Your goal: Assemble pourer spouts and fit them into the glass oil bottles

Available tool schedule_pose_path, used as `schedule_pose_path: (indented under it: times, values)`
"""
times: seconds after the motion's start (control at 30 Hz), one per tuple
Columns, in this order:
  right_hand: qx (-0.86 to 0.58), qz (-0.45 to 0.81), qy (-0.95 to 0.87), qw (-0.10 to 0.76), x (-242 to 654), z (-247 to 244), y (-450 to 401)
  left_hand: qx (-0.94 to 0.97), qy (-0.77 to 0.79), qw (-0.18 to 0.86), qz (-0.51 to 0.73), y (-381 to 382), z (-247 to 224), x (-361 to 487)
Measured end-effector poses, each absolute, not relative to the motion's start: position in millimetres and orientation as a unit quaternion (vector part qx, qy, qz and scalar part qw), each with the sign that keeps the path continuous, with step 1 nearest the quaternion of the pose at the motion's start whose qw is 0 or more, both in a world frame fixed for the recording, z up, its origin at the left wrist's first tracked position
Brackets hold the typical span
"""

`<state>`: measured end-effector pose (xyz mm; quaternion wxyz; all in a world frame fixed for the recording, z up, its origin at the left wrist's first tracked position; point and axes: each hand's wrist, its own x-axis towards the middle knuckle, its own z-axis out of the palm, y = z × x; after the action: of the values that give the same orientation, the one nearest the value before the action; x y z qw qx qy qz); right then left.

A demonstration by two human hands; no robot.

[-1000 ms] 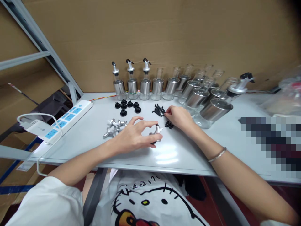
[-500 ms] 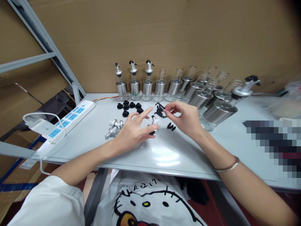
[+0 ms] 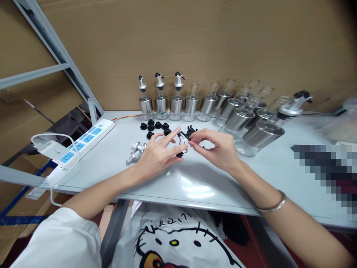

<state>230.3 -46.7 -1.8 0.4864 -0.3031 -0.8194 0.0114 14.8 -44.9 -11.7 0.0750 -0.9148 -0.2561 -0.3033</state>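
Observation:
My left hand is closed around a silver pourer spout with a black stopper at its base, held low over the table. Between the thumb and fingertips of my right hand is a black lever, its bent end against the top of the spout. Just behind the fingers lies a small pile of black levers. Left of them several black rubber stoppers are grouped. Silver spouts lie beside my left wrist. The small black caps are mostly hidden by my right hand.
Steel-sleeved glass bottles line the back and right; some carry pourers, including a large one near my right arm. A white power strip with a charger and cable lies at left. Cardboard stands behind the table.
My right hand has picked up a black lever from the pile and moved it left and toward me, onto the spout. My left hand keeps its hold almost in place.

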Motion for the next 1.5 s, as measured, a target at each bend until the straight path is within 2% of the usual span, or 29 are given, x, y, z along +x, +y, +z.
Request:
schedule_pose_path:
  times: [0.53,0.7,1.07,1.5]
  values:
    - [-0.333,-0.037,-0.825,0.455,228.2,-3.2,-52.4,-0.909,-0.246,0.096,-0.323,-45.8,-7.8,14.1]
    - [-0.34,-0.027,-0.805,0.485,228.6,-6.0,-51.5,-0.912,-0.233,0.099,-0.323,-44.5,-8.7,14.4]
    - [-0.317,0.018,-0.841,0.438,227.7,-5.6,-50.4,-0.919,-0.229,0.098,-0.306,-43.0,-10.8,14.4]
    - [-0.323,0.0,-0.858,0.4,229.8,-1.6,-49.6,-0.928,-0.222,0.087,-0.286,-43.9,-11.9,14.7]
